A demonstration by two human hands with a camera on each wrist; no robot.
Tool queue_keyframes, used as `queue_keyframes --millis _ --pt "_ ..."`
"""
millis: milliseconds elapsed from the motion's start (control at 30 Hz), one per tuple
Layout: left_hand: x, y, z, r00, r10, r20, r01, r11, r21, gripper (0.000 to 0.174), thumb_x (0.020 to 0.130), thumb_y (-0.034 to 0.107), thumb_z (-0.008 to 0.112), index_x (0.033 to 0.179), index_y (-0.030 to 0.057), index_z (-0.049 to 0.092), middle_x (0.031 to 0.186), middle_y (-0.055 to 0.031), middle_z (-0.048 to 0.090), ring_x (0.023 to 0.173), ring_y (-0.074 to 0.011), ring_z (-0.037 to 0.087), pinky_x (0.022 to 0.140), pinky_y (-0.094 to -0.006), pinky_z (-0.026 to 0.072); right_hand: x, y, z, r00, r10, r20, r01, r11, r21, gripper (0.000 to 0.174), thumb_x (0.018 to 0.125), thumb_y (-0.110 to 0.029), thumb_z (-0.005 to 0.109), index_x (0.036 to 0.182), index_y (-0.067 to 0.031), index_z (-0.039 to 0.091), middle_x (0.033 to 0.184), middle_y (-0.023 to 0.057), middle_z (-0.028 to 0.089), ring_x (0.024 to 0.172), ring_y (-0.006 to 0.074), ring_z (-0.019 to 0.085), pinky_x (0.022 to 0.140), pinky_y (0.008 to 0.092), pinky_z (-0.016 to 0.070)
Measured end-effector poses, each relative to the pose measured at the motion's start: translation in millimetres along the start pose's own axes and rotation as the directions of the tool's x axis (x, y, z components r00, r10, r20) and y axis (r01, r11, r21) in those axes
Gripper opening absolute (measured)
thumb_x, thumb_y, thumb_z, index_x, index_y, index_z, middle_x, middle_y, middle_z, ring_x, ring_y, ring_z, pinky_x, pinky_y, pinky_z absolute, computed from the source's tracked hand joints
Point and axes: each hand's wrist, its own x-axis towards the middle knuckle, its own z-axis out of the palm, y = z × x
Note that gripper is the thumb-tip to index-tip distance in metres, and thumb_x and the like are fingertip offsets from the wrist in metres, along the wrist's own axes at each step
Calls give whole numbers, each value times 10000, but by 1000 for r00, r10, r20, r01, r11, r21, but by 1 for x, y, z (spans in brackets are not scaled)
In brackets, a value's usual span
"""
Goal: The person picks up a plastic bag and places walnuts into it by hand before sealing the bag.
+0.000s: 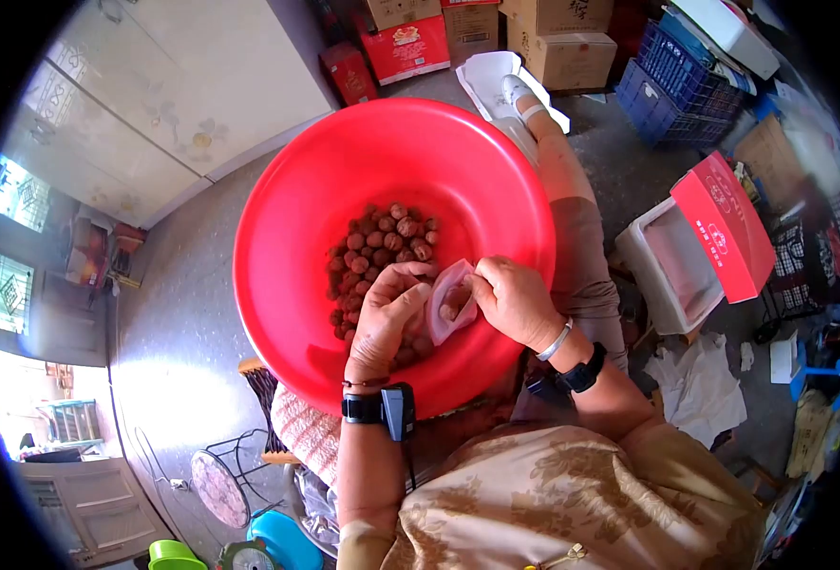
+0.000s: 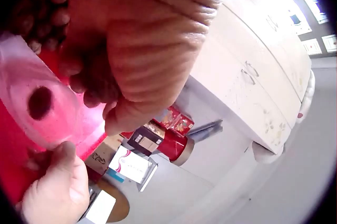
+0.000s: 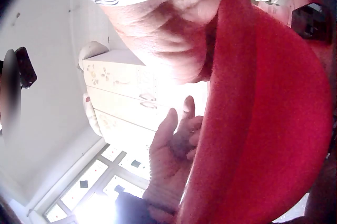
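Observation:
A wide red basin [image 1: 296, 180] holds a heap of brown walnuts [image 1: 368, 249]. Over it, the right hand [image 1: 519, 302] pinches the rim of a small pink translucent bag [image 1: 446, 309], with one dark round thing inside. In the left wrist view that hand [image 2: 58, 190] grips the bag [image 2: 26, 84] by its edge. Beside the bag is the left hand [image 1: 386, 318], palm up and fingers curled. The right wrist view shows the left hand [image 3: 171, 161] curled round what looks like a walnut [image 3: 181, 142]; its fingers partly hide it.
White cabinets [image 1: 182, 85] stand at the upper left. Cartons [image 1: 567, 59] and blue crates [image 1: 671, 100] are beyond the basin. A white foam box [image 1: 667, 266] with a red lid is on the right, and a round stool [image 1: 220, 487] at the lower left.

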Motion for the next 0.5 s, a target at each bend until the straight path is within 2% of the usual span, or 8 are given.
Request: queue_keyframes --millis 33,100,133,200,233,300,400,500 --pt "2 -2 0 1000 0 -1 0 1000 0 218 999 109 693 1209 60 664 890 44 659 699 -40 540 629 -216 451 0 0 0 1000 7 8 -7 1000 0 189 983 -197 641 922 -22 602 879 207 686 796 426 688 680 524 558" --pt "7 -7 2 986 50 -161 -8 968 252 213 986 171 729 1145 39 675 834 25 668 688 -74 578 633 -251 489 0 -1 0 1000 13 17 -13 1000 0 192 984 -201 642 923 -23 601 883 204 688 803 421 690 684 521 559" --pt "9 -14 -1 986 51 -161 -9 968 252 213 986 171 729 1145 39 675 834 25 668 688 -74 578 633 -251 489 0 0 0 1000 4 10 -4 1000 -7 196 985 -204 644 919 -24 601 873 199 687 796 417 688 680 519 559" --pt "12 -23 -3 988 128 -84 -62 835 547 203 996 226 734 1026 34 674 847 19 635 738 -76 566 647 -252 474 0 0 1 1000 -6 3 6 1000 -15 201 985 -208 647 915 -26 600 864 194 686 789 414 687 676 517 559" --pt "12 -27 -6 988 128 -83 -62 835 547 203 996 226 734 1026 34 674 847 19 635 738 -76 566 647 -252 474 0 1 1 1000 -7 3 7 1000 -13 204 983 -208 649 906 -26 602 851 192 682 786 414 685 674 518 559" --pt "11 -24 -3 982 191 -11 -99 554 826 218 992 211 736 917 18 669 835 -1 661 782 -80 591 686 -256 501 -1 0 1 1000 -8 1 8 1000 -12 208 981 -209 651 897 -25 603 839 191 677 783 414 682 672 518 560" --pt "15 -31 -4 980 187 -70 -72 658 750 219 985 198 740 880 19 672 784 11 655 738 -64 565 656 -253 489 -1 -8 -2 1000 17 -7 -17 998 -59 240 950 -248 689 842 -46 619 791 168 672 769 393 687 690 497 555" --pt "16 -32 -3 979 175 -104 -63 747 662 220 982 204 747 883 22 673 766 18 649 712 -62 562 630 -252 481 -2 -15 -8 994 -100 48 109 968 -226 215 901 -260 710 809 -70 668 774 141 687 783 357 702 830 505 541"
